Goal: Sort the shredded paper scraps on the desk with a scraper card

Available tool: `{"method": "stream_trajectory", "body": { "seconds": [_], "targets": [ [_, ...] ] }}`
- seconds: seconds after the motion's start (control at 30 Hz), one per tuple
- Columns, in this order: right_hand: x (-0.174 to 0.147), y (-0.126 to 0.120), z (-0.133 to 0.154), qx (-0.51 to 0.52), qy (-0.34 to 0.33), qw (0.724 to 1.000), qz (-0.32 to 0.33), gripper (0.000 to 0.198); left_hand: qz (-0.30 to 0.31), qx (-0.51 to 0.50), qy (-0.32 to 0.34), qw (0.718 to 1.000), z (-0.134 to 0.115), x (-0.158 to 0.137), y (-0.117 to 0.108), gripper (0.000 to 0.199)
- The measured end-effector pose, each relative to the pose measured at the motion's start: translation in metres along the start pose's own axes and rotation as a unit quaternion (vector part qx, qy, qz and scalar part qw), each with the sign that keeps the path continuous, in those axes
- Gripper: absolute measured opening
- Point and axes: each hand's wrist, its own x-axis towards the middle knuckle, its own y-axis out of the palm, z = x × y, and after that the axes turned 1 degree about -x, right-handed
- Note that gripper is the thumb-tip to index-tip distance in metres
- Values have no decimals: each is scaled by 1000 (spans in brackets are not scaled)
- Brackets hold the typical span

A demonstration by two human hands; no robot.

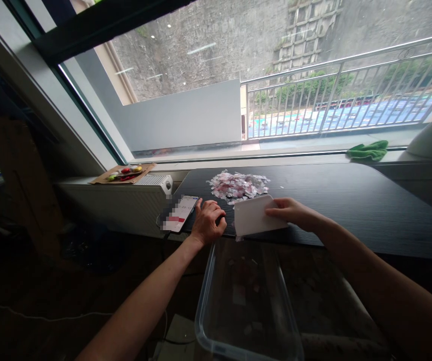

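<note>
My right hand (293, 212) pinches a flat white card-like sheet (255, 216) with one rounded corner showing, held tilted over the near edge of the dark table (324, 200). Just behind it lies a heap of small white and pinkish paper scraps (238, 184). A few scraps show at the table edge below the sheet. My left hand (208, 221) rests at that edge, fingers bent and apart from the thumb, with nothing visible held. Left of it is a phone (184, 213) with a lit screen. Below the edge stands a clear plastic bin (205, 301) with scattered scraps inside.
A radiator (125, 205) stands left of the table, with a piece of cardboard (101, 175) and small colourful items on top. A green cloth (368, 151) lies on the sill by the window. A white cable (50, 318) runs across the dark floor.
</note>
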Motion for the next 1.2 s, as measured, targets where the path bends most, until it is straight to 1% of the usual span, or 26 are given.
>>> {"method": "stream_trajectory", "body": {
  "seconds": [0.07, 0.2, 0.23, 0.3, 0.43, 0.57, 0.77, 0.8, 0.9, 0.97, 1.03, 1.2],
  "targets": [
    [-2, -4, 1, 1, -4, 1000, -11, 20, -2, -1, 1, 1000, 0, 0, 0, 13],
    [-4, -9, 1, 21, 0, 996, -91, 16, -3, -3, 1, 1000, 1, 0, 1, 12],
    [-4, -10, 1, 26, 3, 994, -101, 15, -2, -3, 0, 1000, 1, 0, 1, 12],
    [-5, -9, 1, 34, 7, 995, -96, 13, -2, -2, 1, 1000, 1, 0, 1, 12],
    [-9, -7, 2, 42, 8, 997, -62, 13, -3, 0, 3, 1000, 1, 0, 0, 12],
    [-11, -5, 2, 57, 8, 996, -70, 13, -3, 0, 3, 1000, 1, 0, 0, 11],
    [-12, -1, 3, 44, 13, 998, -40, 16, -6, 4, 6, 1000, 2, -1, 1, 11],
    [-10, 0, 3, 41, 8, 998, -50, 15, -7, 4, 6, 1000, 2, -1, 1, 11],
    [-1, 3, 3, 36, -10, 993, -112, 11, -7, 3, 7, 1000, 2, -1, 2, 11],
    [6, 6, 3, 32, -14, 990, -140, 8, -8, 2, 6, 1000, 2, -1, 2, 11],
    [9, 8, 2, 27, -11, 991, -132, 7, -10, 1, 5, 1000, 2, -1, 2, 11],
    [7, 8, 1, 38, -5, 998, -58, 12, -8, 1, 5, 1000, 1, -1, 2, 11]
  ]
}}
